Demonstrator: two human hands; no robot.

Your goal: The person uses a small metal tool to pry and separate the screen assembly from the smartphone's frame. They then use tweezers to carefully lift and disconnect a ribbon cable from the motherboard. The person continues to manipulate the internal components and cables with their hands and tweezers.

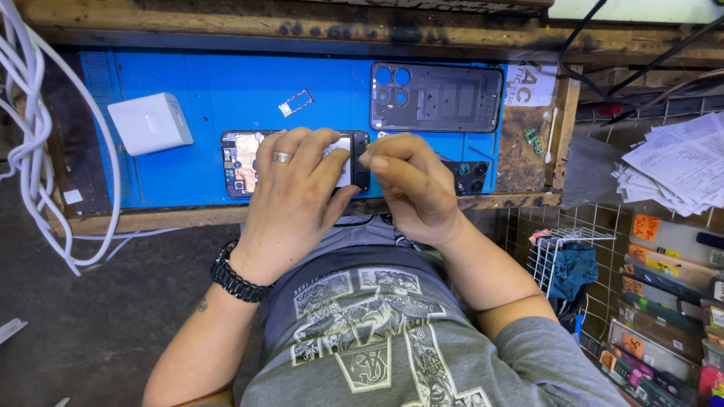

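Blue mat [226, 90]: lies on the worn wooden counter [302, 215] and carries the work.
Opened phone [245, 162]: flat on the mat near its front edge, insides up, largely covered by both hands.
Left hand [290, 200]: laid over the phone, fingers [302, 151] curled down and pressing on it; ring on one finger, dark watch at the wrist.
Right hand [411, 185]: at the phone's right end, fingertips pinched together; whether they grip a tool I cannot tell.
Back cover [436, 96]: dark, inside up, farther back on the mat, well apart from the hands.
Small tray [296, 102]: metal, between charger and cover.
White charger [149, 123]: left on the mat.
White cables [30, 143]: hang at the left edge.
Camera piece [469, 175]: dark, just right of the right hand.
Wire basket [569, 260]: right of the counter, holding blue cloth.
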